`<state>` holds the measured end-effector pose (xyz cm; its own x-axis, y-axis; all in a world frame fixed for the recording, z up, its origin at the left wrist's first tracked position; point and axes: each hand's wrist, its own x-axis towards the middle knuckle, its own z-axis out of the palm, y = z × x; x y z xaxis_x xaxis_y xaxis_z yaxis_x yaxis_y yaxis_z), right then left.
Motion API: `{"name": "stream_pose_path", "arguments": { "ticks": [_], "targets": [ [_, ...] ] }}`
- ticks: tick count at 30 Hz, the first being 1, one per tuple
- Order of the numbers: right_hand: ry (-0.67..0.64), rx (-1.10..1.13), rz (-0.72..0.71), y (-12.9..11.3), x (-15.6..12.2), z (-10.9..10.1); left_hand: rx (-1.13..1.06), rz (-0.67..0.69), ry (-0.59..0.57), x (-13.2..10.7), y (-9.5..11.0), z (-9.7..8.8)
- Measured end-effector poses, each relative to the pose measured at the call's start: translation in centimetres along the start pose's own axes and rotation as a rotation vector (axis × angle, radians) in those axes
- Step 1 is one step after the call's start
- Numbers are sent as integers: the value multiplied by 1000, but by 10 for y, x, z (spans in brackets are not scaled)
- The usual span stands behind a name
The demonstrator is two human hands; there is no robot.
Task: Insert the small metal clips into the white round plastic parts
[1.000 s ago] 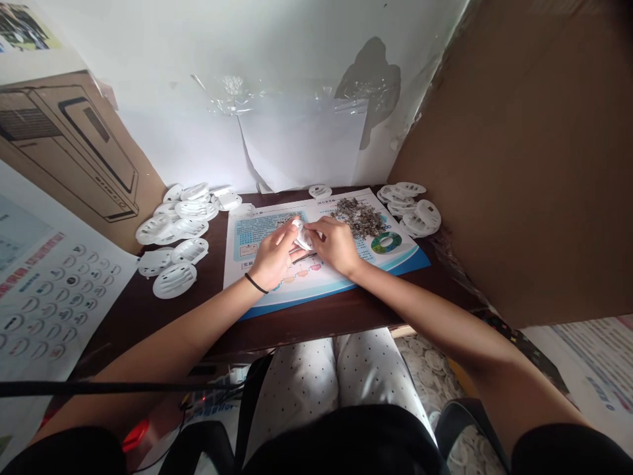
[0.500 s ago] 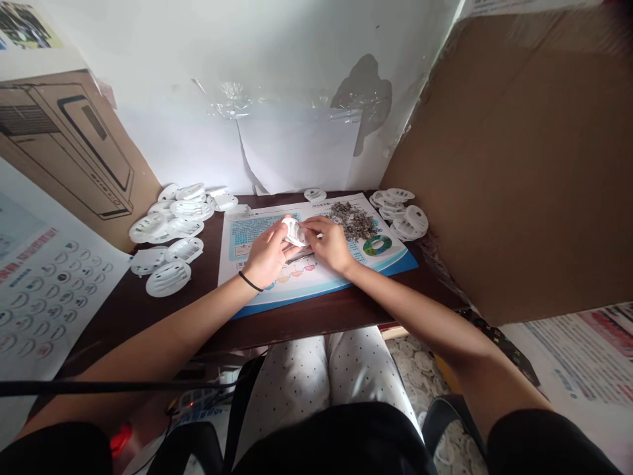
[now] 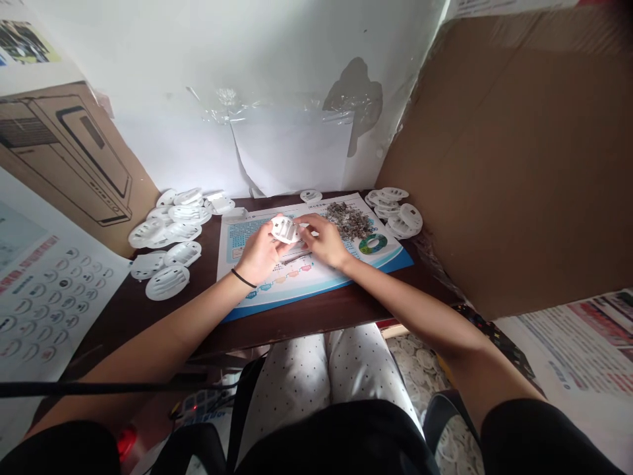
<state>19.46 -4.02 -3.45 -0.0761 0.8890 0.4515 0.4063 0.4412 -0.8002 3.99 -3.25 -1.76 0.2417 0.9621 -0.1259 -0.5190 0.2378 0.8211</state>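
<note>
My left hand (image 3: pixel 258 254) is closed round a white round plastic cover (image 3: pixel 285 229) with slots, holding it tilted above a printed blue-edged sheet (image 3: pixel 297 280). My right hand (image 3: pixel 324 241) is beside it, its fingertips pinched at the cover's right edge; whether they hold a small part I cannot tell. Just right of that hand lies a heap of small grey metal bits (image 3: pixel 349 220) on the sheet.
A pile of white slotted covers (image 3: pixel 171 231) lies at the left of the dark table (image 3: pixel 148 307), a smaller stack (image 3: pixel 398 212) at the right. A cardboard wall (image 3: pixel 514 158) stands right, a printed carton (image 3: pixel 64 158) left. More covers lie on the floor (image 3: pixel 420 363).
Both hands have lifted the white cover a little and turned it, so its slotted face shows. The view has drifted slightly.
</note>
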Motion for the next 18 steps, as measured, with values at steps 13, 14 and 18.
{"name": "stream_pose_path", "arguments": {
  "ticks": [13, 14, 18],
  "targets": [
    [96, -22, -75, 2, 3, -6, -67, -22, -97, 0, 4, -3],
    [93, -42, -96, 1, 3, -7, -74, -30, -92, -1, 5, -2],
    [79, -129, -220, -1, 2, -10, -106, -50, -83, -2, 6, -1]
  ]
}}
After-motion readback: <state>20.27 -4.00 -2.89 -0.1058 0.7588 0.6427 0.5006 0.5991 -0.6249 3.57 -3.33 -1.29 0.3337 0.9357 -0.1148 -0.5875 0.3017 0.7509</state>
